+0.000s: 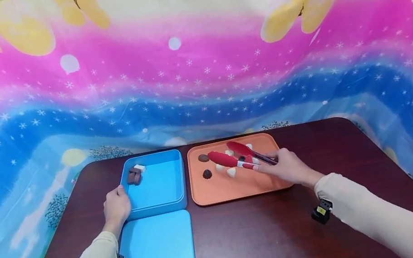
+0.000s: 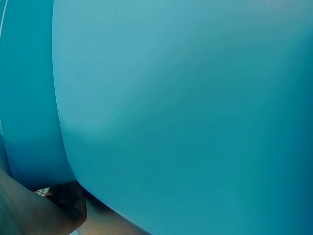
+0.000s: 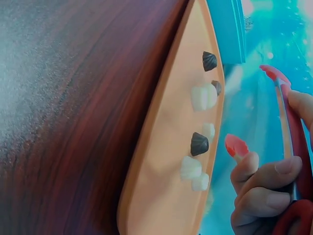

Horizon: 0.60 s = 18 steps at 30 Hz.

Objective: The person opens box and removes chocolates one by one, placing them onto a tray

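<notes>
My right hand (image 1: 288, 167) holds red-tipped tongs (image 1: 223, 159) above an orange tray (image 1: 217, 192). The two tong arms are spread, with nothing between their tips. On the tray lie several white chocolates (image 3: 191, 168) and dark ones, among them a ridged dark chocolate (image 3: 199, 144) and a dark chocolate (image 1: 207, 174) near the left side. With the thumb at its rim, my left hand (image 1: 116, 205) grips the left wall of an open blue box (image 1: 164, 185). Brown chocolates (image 1: 134, 177) and a white piece (image 1: 139, 168) sit in the box's far left corner.
A flat blue lid (image 1: 158, 257) lies on the dark wooden table (image 1: 251, 241), directly in front of the box. Box and tray stand side by side with a narrow gap. A patterned cloth (image 1: 197, 75) hangs behind the table and along its sides.
</notes>
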Each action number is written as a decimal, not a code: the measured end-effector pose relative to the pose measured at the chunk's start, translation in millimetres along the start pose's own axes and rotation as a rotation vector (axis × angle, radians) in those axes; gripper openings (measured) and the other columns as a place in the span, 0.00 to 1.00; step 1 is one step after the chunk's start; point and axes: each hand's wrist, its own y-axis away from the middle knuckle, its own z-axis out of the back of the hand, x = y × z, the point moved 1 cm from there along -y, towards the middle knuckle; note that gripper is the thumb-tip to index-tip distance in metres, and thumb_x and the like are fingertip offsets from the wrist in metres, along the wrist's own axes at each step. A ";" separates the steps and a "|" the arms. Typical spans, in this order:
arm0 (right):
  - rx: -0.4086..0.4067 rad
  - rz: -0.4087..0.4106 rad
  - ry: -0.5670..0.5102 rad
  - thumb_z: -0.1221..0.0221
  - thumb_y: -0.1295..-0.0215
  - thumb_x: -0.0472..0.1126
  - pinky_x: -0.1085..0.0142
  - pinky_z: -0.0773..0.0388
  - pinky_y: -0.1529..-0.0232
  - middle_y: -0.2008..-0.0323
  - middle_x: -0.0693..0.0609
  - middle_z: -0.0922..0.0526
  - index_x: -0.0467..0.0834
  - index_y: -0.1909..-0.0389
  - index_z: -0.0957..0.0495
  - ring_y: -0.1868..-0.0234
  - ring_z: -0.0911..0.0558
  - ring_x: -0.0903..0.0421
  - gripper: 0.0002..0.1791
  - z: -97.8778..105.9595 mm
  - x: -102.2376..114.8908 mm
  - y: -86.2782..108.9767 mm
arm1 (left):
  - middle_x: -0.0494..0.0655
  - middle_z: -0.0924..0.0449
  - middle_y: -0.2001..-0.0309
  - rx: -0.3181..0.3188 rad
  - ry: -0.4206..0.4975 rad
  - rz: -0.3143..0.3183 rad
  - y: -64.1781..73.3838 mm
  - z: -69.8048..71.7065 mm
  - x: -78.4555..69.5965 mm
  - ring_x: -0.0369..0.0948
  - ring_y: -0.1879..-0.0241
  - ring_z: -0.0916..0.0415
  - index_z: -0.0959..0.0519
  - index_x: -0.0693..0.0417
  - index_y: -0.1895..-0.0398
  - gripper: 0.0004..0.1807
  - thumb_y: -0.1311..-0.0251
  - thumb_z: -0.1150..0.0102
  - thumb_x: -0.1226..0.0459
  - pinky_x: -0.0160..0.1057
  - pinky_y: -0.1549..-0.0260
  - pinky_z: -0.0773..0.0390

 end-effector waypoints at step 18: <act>-0.038 -0.018 0.005 0.28 0.48 0.66 0.63 0.31 0.73 0.75 0.52 0.27 0.43 0.35 0.25 0.76 0.29 0.55 0.45 -13.5 5.3 5.9 | 0.50 0.43 0.74 -0.008 -0.009 -0.003 -0.1 0.5 0.3 0.53 0.64 0.30 0.34 0.59 0.69 0.28 0.19 0.77 0.49 0.50 0.60 0.34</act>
